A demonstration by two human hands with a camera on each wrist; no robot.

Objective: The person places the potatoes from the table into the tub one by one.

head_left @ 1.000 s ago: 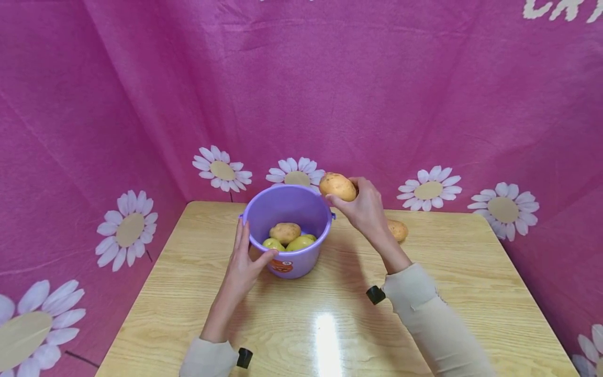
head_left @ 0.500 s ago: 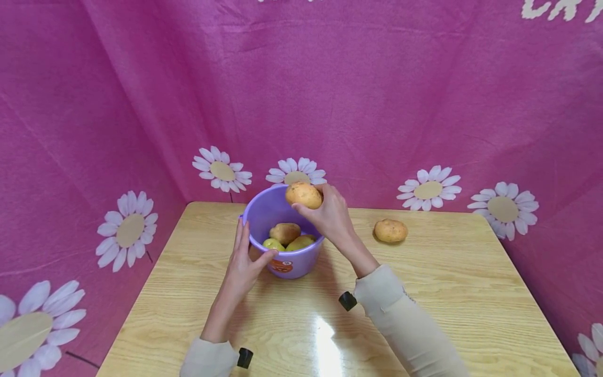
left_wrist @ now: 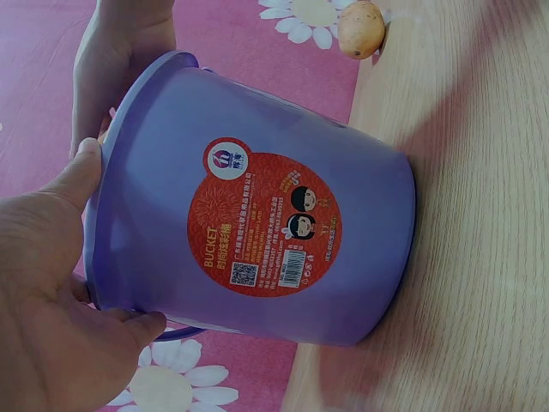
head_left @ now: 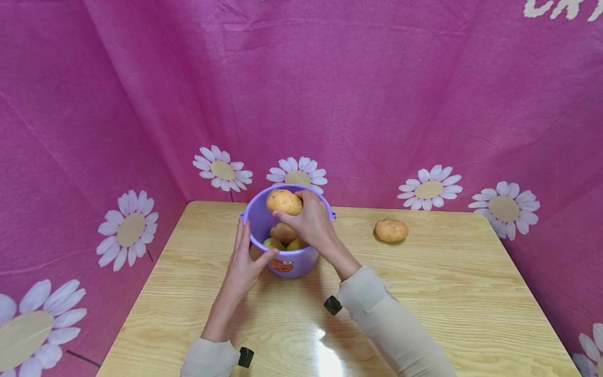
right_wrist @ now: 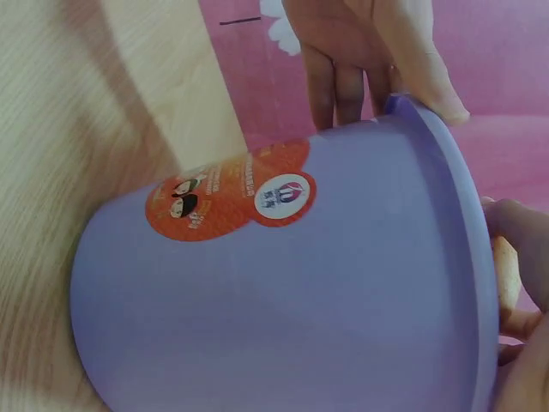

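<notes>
In the head view my right hand (head_left: pixel 313 220) pinches a light brown potato (head_left: pixel 283 202) between thumb and fingers, inside the mouth of a purple bucket (head_left: pixel 301 266). On the bucket's left and near side, my left hand (head_left: pixel 242 269) grips the rim. The left wrist view shows that thumb (left_wrist: pixel 81 167) on the rim and the fingers spread round the bucket's side. Below the held potato, another potato (head_left: pixel 281 232) lies in the bucket beside yellow-green, smooth produce (head_left: pixel 273 243), partly hidden by the rim and my right hand.
One more potato (head_left: pixel 391 230) lies on the wooden table (head_left: pixel 447 293), right of the bucket. A pink cloth with daisies (head_left: pixel 377 104) hangs behind and at both sides. An orange label (left_wrist: pixel 266 223) is on the bucket's near side.
My right hand has carried the potato leftward and slightly down, from beside the bucket's right rim into its mouth. The potato on the table has become fully visible. My left hand stays put.
</notes>
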